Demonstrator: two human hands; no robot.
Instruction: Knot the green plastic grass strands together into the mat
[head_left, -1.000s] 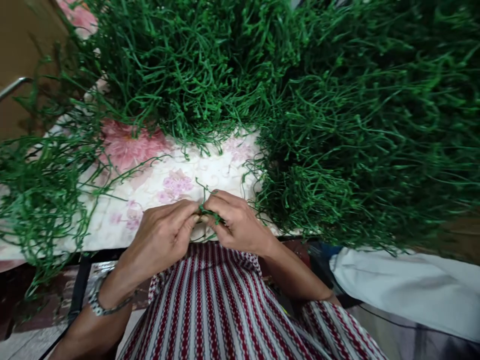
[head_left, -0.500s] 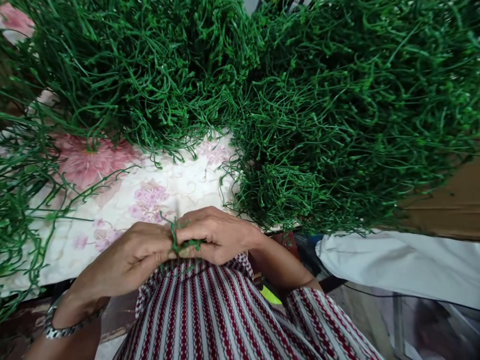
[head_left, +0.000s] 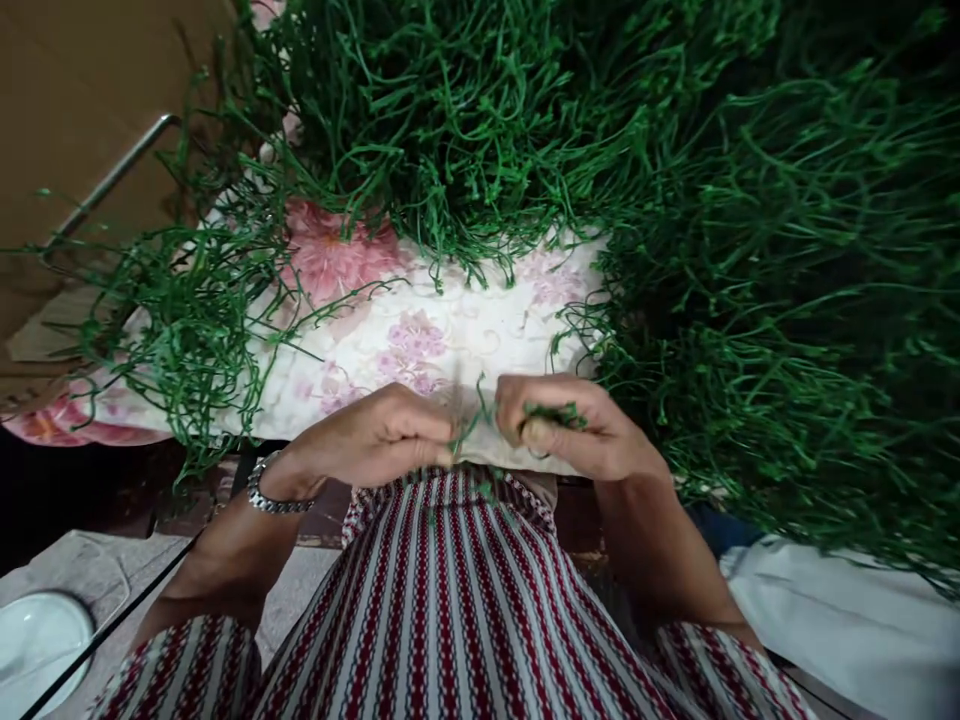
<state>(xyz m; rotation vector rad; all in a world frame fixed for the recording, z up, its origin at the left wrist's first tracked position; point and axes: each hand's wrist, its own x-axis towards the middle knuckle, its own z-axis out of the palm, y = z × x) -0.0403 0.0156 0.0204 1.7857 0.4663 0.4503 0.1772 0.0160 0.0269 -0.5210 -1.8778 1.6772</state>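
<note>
My left hand [head_left: 390, 435], with a metal band at its wrist, is closed in a pinch. A thin curled green stem [head_left: 478, 412] rises at its fingertips, smeared by motion. To its right my right hand [head_left: 581, 430] is curled into a fist, thumb pressed in, around a few green stems [head_left: 559, 412] that poke out above the thumb. A gap parts the two hands, over the near edge of a flowered cloth [head_left: 480, 330]. Small green bits [head_left: 491, 490] lie below them on the striped garment [head_left: 457, 600] in my lap.
A dense heap of green stems [head_left: 480, 120] spreads behind the cloth and down the right side. A looser cluster [head_left: 195, 330] lies at left, near a bent metal bar [head_left: 112, 185] and cardboard [head_left: 82, 80]. White fabric [head_left: 840, 620] is at lower right, a white round object [head_left: 41, 645] at lower left.
My hands have moved apart; before, they met with green stems between them. My right hand now keeps several pieces in its fist. The view has swung left, showing the bar and cardboard.
</note>
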